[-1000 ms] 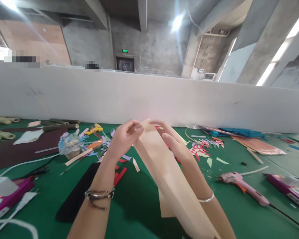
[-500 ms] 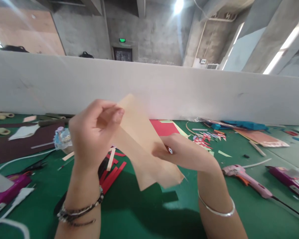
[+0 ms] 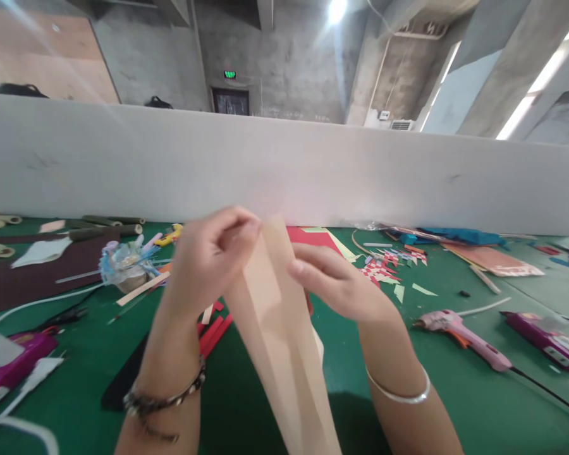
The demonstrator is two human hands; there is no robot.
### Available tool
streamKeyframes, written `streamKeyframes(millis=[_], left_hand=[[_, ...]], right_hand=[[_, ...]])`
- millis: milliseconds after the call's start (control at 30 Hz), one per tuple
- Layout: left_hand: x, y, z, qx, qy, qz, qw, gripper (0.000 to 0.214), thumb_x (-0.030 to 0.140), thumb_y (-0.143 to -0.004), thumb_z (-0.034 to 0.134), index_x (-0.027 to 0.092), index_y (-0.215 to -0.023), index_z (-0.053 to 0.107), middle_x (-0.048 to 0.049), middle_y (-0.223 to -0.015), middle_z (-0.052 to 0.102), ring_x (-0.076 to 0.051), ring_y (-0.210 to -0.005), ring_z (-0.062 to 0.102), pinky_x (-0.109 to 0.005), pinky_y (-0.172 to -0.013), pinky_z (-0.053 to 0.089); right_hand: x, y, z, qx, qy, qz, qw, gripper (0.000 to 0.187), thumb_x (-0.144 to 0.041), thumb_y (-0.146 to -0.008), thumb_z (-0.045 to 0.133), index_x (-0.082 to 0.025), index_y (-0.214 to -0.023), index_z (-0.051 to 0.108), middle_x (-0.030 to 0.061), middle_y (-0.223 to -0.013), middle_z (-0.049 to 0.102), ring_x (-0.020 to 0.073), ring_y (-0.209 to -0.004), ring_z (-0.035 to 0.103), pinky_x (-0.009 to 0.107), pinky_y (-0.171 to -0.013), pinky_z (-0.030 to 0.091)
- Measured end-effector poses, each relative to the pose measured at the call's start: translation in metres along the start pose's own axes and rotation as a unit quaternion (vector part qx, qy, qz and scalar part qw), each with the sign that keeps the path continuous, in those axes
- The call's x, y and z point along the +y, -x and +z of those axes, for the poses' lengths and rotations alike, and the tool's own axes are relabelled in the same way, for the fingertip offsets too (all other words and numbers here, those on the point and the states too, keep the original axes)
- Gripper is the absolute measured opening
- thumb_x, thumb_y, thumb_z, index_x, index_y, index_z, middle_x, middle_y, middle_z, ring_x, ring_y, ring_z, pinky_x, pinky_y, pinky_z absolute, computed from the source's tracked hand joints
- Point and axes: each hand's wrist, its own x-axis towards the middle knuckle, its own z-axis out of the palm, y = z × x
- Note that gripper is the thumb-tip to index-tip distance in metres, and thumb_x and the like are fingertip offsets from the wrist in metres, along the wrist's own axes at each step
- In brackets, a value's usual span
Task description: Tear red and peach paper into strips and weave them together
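A long sheet of tan paper (image 3: 279, 328), creased lengthwise, hangs between my hands and runs down toward me past the lower edge of view. My left hand (image 3: 218, 253) pinches its upper left edge between thumb and fingers. On the other side, my right hand (image 3: 336, 278) grips the right edge, thumb in front and fingers partly hidden behind the paper. Red paper strips (image 3: 215, 335) lie on the table below my left wrist, beside a dark flat object (image 3: 126, 373). A red sheet (image 3: 315, 237) lies flat beyond the tan paper.
On the green table's right are a pink glue gun (image 3: 474, 341), a purple device (image 3: 547, 338) and scattered paper scraps (image 3: 379, 272). A blue-wrapped bundle (image 3: 128, 262), white cables (image 3: 23, 423) and another purple device (image 3: 21, 366) stand left. A white partition (image 3: 284, 167) closes the back.
The tan paper has swung from a slanted, bunched pose to hanging lengthwise toward me. My left hand moved right and slightly down; my right hand shifted, its thumb now showing in front.
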Motion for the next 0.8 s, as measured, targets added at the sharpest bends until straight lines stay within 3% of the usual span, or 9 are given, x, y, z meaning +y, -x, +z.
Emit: streamKeyframes(millis=[100,200,433,633,800], left_hand=[[-0.015,-0.007,0.02,-0.126,0.056,-0.053,0.989,0.028,0.036,-0.083,0.043,0.018,-0.062,0.051,0.0044,-0.054,0.045,-0.009,-0.051,0.039,-0.022,-0.045,0.028],[-0.024,-0.009,0.035,-0.181,0.107,-0.06,0.976,0.033,0.038,-0.084,0.038,0.017,-0.06,0.048,0.0035,-0.057,0.046,-0.01,-0.055,0.041,-0.021,-0.05,0.031],[-0.024,-0.006,0.052,-0.192,0.142,-0.07,0.969,0.032,0.038,-0.086,0.036,0.018,-0.063,0.045,0.0036,-0.059,0.04,-0.01,-0.056,0.038,-0.023,-0.053,0.031],[-0.026,-0.007,0.063,-0.143,0.14,-0.078,0.977,0.032,0.036,-0.085,0.037,0.019,-0.058,0.034,0.0044,-0.058,0.03,-0.01,-0.054,0.032,-0.023,-0.051,0.025],[-0.03,-0.006,0.069,-0.124,0.138,-0.101,0.978,0.034,0.038,-0.085,0.038,0.019,-0.058,0.034,0.0047,-0.057,0.03,-0.01,-0.054,0.032,-0.023,-0.05,0.025]], right_hand=[[0.016,-0.011,-0.003,0.039,-0.058,0.036,0.997,0.037,-0.048,-0.087,0.035,-0.018,-0.067,0.045,-0.0045,-0.05,0.05,0.0066,-0.041,0.05,0.018,-0.039,0.035],[0.03,-0.021,-0.006,0.068,-0.075,0.046,0.994,0.04,-0.049,-0.085,0.04,-0.018,-0.061,0.044,-0.0055,-0.047,0.047,0.0045,-0.037,0.045,0.017,-0.037,0.031],[0.04,-0.025,-0.01,0.156,-0.067,0.077,0.982,0.046,-0.055,-0.082,0.04,-0.017,-0.055,0.043,-0.0066,-0.041,0.038,0.0037,-0.035,0.035,0.017,-0.034,0.025],[0.045,-0.028,-0.013,0.204,-0.109,0.082,0.969,0.035,-0.037,-0.08,0.047,-0.018,-0.052,0.036,-0.0085,-0.041,0.03,0.0027,-0.033,0.027,0.017,-0.032,0.02],[0.056,-0.033,-0.009,0.228,-0.136,0.089,0.96,0.033,-0.038,-0.077,0.049,-0.018,-0.053,0.037,-0.0081,-0.042,0.031,0.0035,-0.034,0.029,0.017,-0.031,0.02]])
